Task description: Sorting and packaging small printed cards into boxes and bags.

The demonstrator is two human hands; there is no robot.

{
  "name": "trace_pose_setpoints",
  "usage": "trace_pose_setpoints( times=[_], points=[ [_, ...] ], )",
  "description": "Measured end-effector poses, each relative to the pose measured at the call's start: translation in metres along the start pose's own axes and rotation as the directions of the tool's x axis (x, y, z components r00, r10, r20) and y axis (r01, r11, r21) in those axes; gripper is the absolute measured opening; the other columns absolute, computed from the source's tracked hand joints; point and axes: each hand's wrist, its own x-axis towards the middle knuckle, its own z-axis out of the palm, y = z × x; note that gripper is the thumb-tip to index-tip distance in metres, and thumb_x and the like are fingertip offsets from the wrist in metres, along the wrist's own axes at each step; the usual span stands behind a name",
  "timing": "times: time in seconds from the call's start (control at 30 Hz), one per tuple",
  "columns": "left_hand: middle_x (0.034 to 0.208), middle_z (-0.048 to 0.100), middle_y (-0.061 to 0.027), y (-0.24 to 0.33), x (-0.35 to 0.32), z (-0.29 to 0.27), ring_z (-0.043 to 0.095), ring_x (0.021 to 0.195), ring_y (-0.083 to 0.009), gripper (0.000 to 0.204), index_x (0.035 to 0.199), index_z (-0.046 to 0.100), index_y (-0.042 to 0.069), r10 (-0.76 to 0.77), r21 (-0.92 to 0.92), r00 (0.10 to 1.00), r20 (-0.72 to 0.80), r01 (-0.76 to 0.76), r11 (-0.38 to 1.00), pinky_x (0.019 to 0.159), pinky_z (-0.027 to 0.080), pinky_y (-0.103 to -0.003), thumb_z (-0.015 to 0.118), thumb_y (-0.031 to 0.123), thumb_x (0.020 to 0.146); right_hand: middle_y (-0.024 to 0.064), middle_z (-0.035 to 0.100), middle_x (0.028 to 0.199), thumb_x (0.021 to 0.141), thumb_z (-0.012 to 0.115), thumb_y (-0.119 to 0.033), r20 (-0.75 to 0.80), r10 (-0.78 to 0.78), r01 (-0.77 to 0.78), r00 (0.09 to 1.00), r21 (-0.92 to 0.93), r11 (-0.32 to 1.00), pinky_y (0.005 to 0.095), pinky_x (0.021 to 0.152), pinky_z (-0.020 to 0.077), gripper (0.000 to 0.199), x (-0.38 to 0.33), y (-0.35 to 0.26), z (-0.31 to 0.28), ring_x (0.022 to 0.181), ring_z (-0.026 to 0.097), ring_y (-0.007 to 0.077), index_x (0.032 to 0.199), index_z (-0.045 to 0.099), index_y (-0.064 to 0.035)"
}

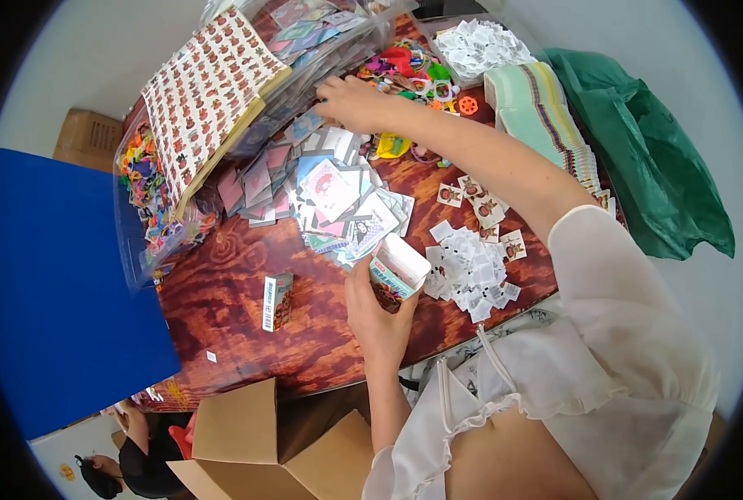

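My left hand (pixel 377 312) grips a small open printed box (pixel 398 268) with its white flap up, just above the near edge of the red-brown table (pixel 238 300). My right hand (pixel 351 102) is stretched far across the table. Its fingers rest on the far end of a heap of small picture cards (pixel 330 196), beside a clear bag of cards (pixel 321 50). Whether it pinches a card I cannot tell. A pile of small white square stickers (pixel 471 271) lies right of the box.
A closed small box (pixel 277 302) stands on the table to the left. Colourful plastic rings (pixel 413 71), a sticker sheet stack (pixel 209 92), a card stack (pixel 547 117), a green bag (pixel 647 167), a blue board (pixel 55 300) and an open cardboard carton (pixel 271 450) surround them.
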Motion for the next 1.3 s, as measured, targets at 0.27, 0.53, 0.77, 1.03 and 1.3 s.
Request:
trace_pose_setpoints(
  times=[0.27,0.53,0.77,1.03,1.3],
  points=[
    [0.117,0.056,-0.0185,-0.009,-0.002,-0.003,0.056,0.108,-0.0369,0.075,0.133,0.048,0.0,0.046,-0.029,0.999,-0.017,-0.046,0.998,0.09,0.047,-0.044,0.085,0.013,0.068,0.0037,0.065,0.081,0.09,0.063,-0.008,0.101,0.323,-0.254,0.941,0.841,0.477,0.027,0.059,0.045,0.004,-0.04,0.017,-0.077,0.068,0.058,0.0093,0.089,0.061,-0.0044],
    [0.118,0.057,-0.0185,-0.009,-0.001,0.005,0.055,0.109,-0.0363,0.075,0.133,0.048,0.0,0.053,-0.056,0.998,0.02,-0.051,0.997,0.091,0.047,-0.044,0.085,0.014,0.069,0.0033,0.063,0.085,0.087,0.062,-0.005,0.093,0.235,-0.237,0.968,0.655,0.717,0.0332,0.063,0.0502,0.01,-0.113,0.007,-0.06,0.074,0.062,0.0144,0.096,0.064,-0.0074],
    [0.117,0.056,-0.0149,-0.004,-0.002,0.01,0.058,0.103,-0.0257,0.078,0.132,0.047,0.0,-0.113,-0.174,0.992,0.046,0.12,0.977,0.085,0.05,-0.036,0.088,0.009,0.066,0.0067,0.063,0.087,0.081,0.065,-0.01,-0.039,0.035,-0.037,0.999,-0.051,0.998,0.0414,0.065,0.0517,0.016,-0.12,-0.016,-0.04,0.082,0.066,0.0292,0.097,0.067,-0.0102],
    [0.113,0.058,-0.0148,-0.006,-0.001,0.011,0.06,0.098,-0.0259,0.076,0.128,0.047,-0.003,-0.089,-0.079,0.996,-0.01,0.088,0.993,0.083,0.05,-0.037,0.089,0.012,0.066,0.0081,0.063,0.077,0.077,0.071,-0.013,0.349,0.264,-0.432,0.899,0.8,0.416,0.0313,0.067,0.0499,0.02,-0.135,-0.075,-0.121,0.069,0.061,0.0153,0.094,0.068,-0.0031],
    [0.116,0.055,-0.0167,0.004,-0.003,0.015,0.054,0.109,-0.0368,0.078,0.128,0.045,0.001,-0.14,0.06,0.989,-0.051,0.143,0.988,0.09,0.046,-0.044,0.088,0.02,0.065,0.0116,0.065,0.091,0.072,0.066,-0.007,0.258,-0.104,0.021,0.96,0.304,0.952,0.0452,0.066,0.0504,0.022,-0.148,-0.147,-0.133,0.085,0.066,0.0307,0.094,0.063,-0.0042]
  ],
)
